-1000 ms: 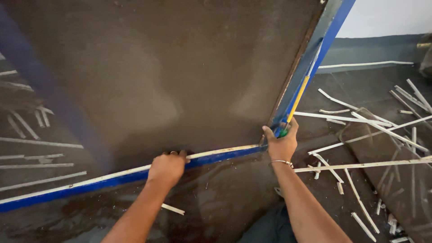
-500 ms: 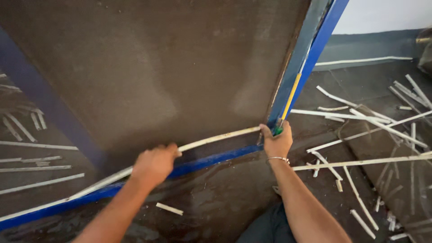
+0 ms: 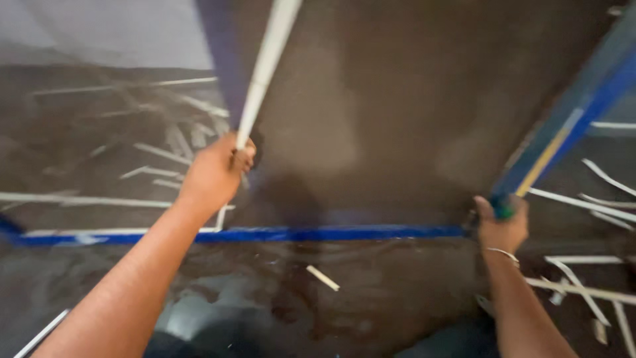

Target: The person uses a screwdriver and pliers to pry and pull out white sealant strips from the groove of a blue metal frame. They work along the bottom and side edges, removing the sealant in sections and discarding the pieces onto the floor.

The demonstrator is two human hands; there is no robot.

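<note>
- Since the earlier frame the left hand (image 3: 215, 174) has swung up and away from the lower edge of the large dark brown flat panel (image 3: 371, 113), and the long white strip (image 3: 265, 73) it grips has come off that edge; it now rises steeply from the fist to the top of the view instead of lying along the blue border.
- The left hand's fingers are curled tight around the strip, closed in a fist with the strip passing through it.
- The right hand (image 3: 503, 225) has kept its place at the panel's lower right corner, where the blue lower edge band (image 3: 331, 233) meets the slanted blue side band (image 3: 583, 113). Its fingers are folded closed around a small green object (image 3: 502, 211); what that object is cannot be told.
- A thin bracelet (image 3: 501, 253) sits on the right wrist.
- Loose white strip offcuts (image 3: 583, 288) lie scattered over the dark floor (image 3: 397, 305), with one short piece (image 3: 322, 278) just below the blue band.
- Judged risk: the taut strip could snap or slip through the fist if pulled at too sharp an angle.
- The panel could shift if the right hand's hold at the corner loosens, and the offcuts underfoot could cause a slip.
</note>
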